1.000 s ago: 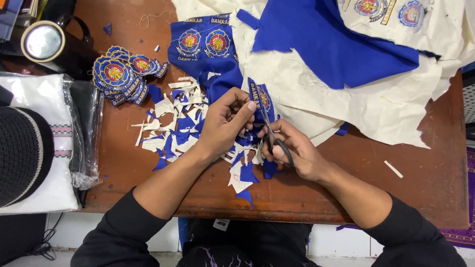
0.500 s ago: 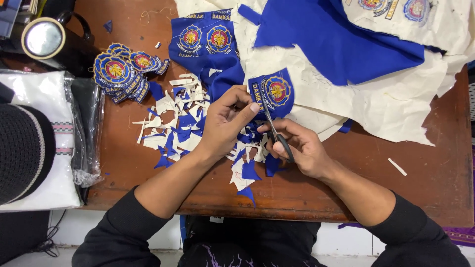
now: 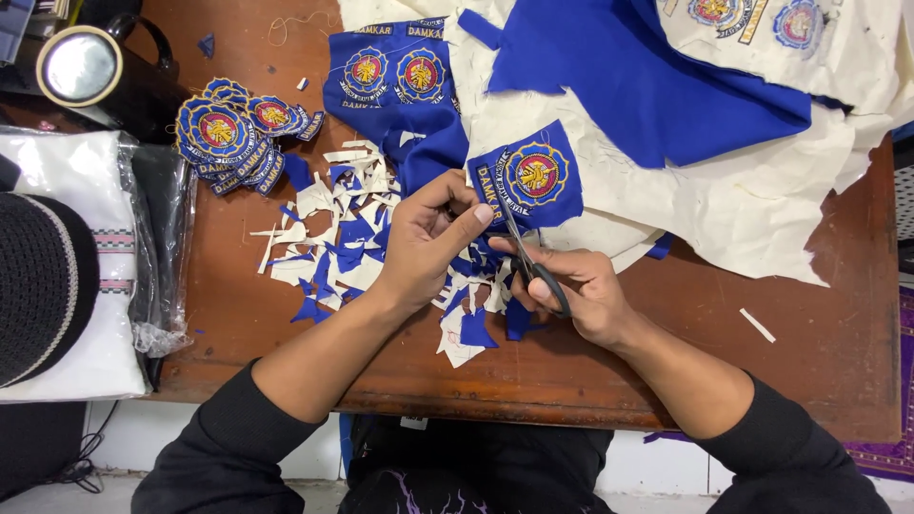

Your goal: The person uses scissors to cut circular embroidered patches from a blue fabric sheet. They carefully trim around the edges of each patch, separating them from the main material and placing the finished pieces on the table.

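Observation:
My left hand (image 3: pixel 428 243) pinches the lower left edge of a blue embroidered patch (image 3: pixel 533 178) with a round yellow and red emblem. My right hand (image 3: pixel 576 290) grips black-handled scissors (image 3: pixel 529 255); their blades point up along the patch's left side. Both hands hover over a heap of blue and cream fabric scraps (image 3: pixel 347 238) on the brown wooden table (image 3: pixel 790 371). A stack of finished round patches (image 3: pixel 233 128) lies at the far left of the table.
A large sheet of blue cloth (image 3: pixel 647 81) over cream backing (image 3: pixel 752 200) covers the back right. A blue piece with two uncut emblems (image 3: pixel 390 81) lies behind the scraps. A black cap (image 3: pixel 38 276) on bagged white fabric and a round metal lid (image 3: pixel 78 67) sit left.
The patch has turned from edge-on to flat, with its emblem now facing up. The scissors have shifted along its left edge, and both hands have rotated slightly.

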